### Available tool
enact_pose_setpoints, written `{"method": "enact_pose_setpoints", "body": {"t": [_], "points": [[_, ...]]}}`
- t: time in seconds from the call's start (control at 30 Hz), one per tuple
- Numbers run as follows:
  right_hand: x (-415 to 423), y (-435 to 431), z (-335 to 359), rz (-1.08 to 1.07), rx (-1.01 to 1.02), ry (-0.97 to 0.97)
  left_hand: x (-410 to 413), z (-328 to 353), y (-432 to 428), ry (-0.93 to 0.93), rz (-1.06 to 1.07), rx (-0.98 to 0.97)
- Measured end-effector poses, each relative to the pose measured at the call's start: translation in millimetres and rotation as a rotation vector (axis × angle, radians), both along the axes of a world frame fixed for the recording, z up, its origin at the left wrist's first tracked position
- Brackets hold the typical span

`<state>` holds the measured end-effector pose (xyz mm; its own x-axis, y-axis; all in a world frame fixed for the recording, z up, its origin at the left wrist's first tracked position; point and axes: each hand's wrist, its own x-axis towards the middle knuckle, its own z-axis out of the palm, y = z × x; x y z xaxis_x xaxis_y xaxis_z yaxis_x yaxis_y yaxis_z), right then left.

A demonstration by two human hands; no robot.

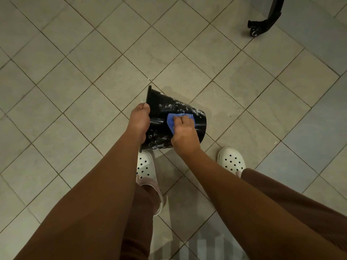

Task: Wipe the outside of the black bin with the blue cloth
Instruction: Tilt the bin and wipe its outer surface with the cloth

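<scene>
The floor (93, 53) was laid in square grey-beige tiles set diagonally, with dark grout lines. At the upper right stood a black furniture leg on a castor (254, 31). Above the tiles, just ahead of a pair of white perforated clogs (145, 166), the black bin (161, 104) lay tipped on its side, rim to the left, flecked with white suds. The left hand (139, 121) gripped the rim with curled fingers. The right hand (185, 132) bunched the blue cloth (171, 120) in curled fingers against the bin's side.
</scene>
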<state>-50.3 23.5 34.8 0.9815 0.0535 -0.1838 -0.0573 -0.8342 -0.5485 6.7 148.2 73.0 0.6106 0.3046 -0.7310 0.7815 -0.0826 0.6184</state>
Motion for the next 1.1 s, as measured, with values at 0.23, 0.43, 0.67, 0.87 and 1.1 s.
{"method": "enact_pose_setpoints", "body": {"t": [0.23, 0.43, 0.67, 0.87, 1.1], "points": [[12, 8, 3, 0.242, 0.122, -0.083, -3, 3, 2, -0.045, -0.051, 0.003], [14, -7, -5, 0.095, 0.029, 0.000, -5, 2, 1, -0.025, -0.005, -0.012], [5, -13, -7, 0.141, 0.230, -0.078, 4, 2, 3, 0.038, -0.011, -0.049], [1, -23, -20, 0.063, 0.211, -0.183, 5, 2, 0, 0.041, -0.042, 0.034], [-17, -16, -25, -0.058, 0.137, -0.175, 1, 2, -1, 0.019, -0.072, 0.062]]}}
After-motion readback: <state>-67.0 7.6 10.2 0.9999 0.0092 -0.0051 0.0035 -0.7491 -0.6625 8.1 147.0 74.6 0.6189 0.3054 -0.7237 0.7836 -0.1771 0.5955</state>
